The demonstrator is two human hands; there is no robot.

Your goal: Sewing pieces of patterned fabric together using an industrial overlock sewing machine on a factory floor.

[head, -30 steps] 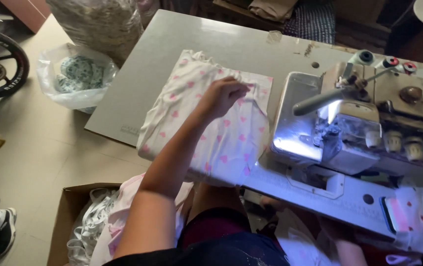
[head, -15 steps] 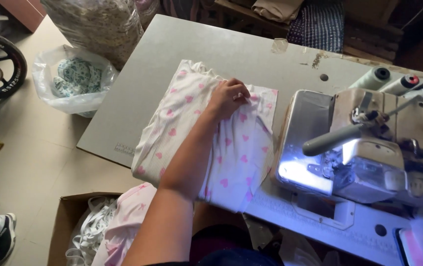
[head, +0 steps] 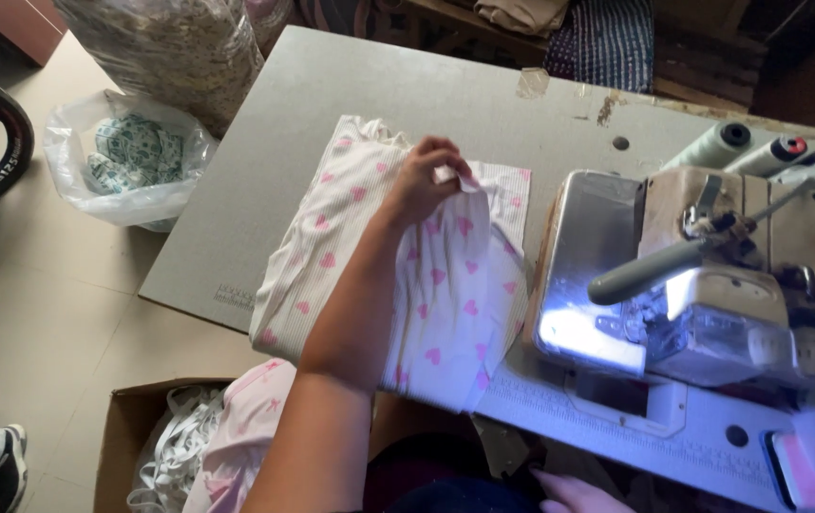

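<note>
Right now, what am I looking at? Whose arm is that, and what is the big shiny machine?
A camera on a person's head looks down at a grey worktable. The arm is theirs. Its left hand pinches the top layer of a folded stack of white cloth with pink hearts. The right hand just peeks in at the bottom, holding nothing that shows. The shiny metal sewing machine stitches cloth, fed by pale cones of thread. On the floor sits a clear plastic bag of patterned cloth.

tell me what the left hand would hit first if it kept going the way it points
The left hand points up and to the right across the cloth stack. Going on, it would cross the stack's far edge onto bare table, then probably the dark striped cloth beyond; depth there is unclear.
</note>
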